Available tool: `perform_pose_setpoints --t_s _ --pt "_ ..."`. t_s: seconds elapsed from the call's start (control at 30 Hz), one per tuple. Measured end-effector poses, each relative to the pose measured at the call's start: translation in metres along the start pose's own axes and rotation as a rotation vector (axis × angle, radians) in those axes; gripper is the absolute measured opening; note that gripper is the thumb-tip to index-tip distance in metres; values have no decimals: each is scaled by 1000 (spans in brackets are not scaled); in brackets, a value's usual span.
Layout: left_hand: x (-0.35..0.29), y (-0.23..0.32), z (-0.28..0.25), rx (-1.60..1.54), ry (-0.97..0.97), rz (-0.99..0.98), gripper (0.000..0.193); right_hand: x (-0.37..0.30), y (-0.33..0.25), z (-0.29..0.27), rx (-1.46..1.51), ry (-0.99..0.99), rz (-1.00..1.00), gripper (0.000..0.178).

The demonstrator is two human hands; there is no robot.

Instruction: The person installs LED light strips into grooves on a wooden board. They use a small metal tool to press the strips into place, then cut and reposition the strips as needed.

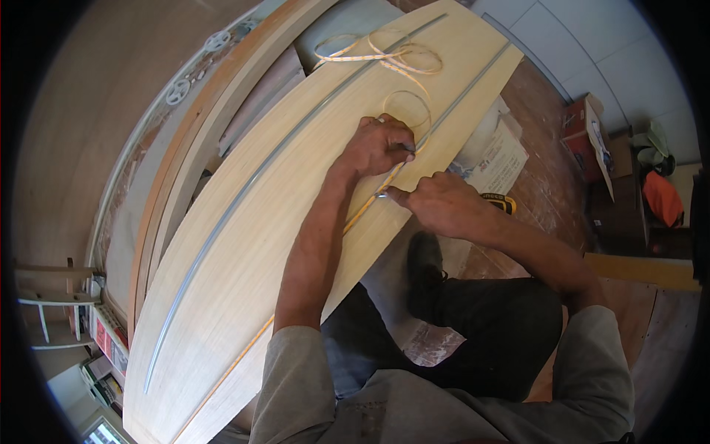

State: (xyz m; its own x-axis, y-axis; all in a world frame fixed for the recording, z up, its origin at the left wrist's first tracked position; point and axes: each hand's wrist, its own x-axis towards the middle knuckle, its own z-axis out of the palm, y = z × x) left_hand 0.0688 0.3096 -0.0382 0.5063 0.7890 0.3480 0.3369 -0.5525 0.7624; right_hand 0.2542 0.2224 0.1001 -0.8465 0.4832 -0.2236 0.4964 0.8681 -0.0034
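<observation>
Head view: curled hands [379, 146] [446, 205] at the yellow cord [360, 216]

Room left of hands [379, 146], looped cord [373, 57] beyond

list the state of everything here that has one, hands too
yellow-and-white strip: partly laid along the right channel, far end loosely looped
left hand: fingertips closed at the strip
right hand: fingers curled, thumb forward at the strip
left channel: no strip laid along it
right channel: partly covered by strip
wooden panel: channelled face up
red box: open
</observation>
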Motion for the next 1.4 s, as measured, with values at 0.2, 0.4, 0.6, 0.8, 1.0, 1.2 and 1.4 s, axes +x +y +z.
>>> perform_pose_setpoints --t_s 0.2,0.4,0.6,0.8,1.0,1.2,1.4 --pt "2 11 0 56 43 39 13 0 -3 15 14 45 16 31" --pt "2 6 7 23 60 48 12 18 -10 -2 73 -125 38 37" --pt "6 9 -5 16 102 130 17 10 5 1 47 -22 84 19" --pt "3 -1 3 -7 61 65 14 -16 9 1 21 -1 136 35" --pt "1 -3 3 -13 59 74 15 -7 7 12 38 32 96 42" --pt "2 1 2 -20 65 40 14 -5 9 20 24 82 86 40" --pt "1 9 3 27 66 7 15 1 6 22 75 94 76 20"
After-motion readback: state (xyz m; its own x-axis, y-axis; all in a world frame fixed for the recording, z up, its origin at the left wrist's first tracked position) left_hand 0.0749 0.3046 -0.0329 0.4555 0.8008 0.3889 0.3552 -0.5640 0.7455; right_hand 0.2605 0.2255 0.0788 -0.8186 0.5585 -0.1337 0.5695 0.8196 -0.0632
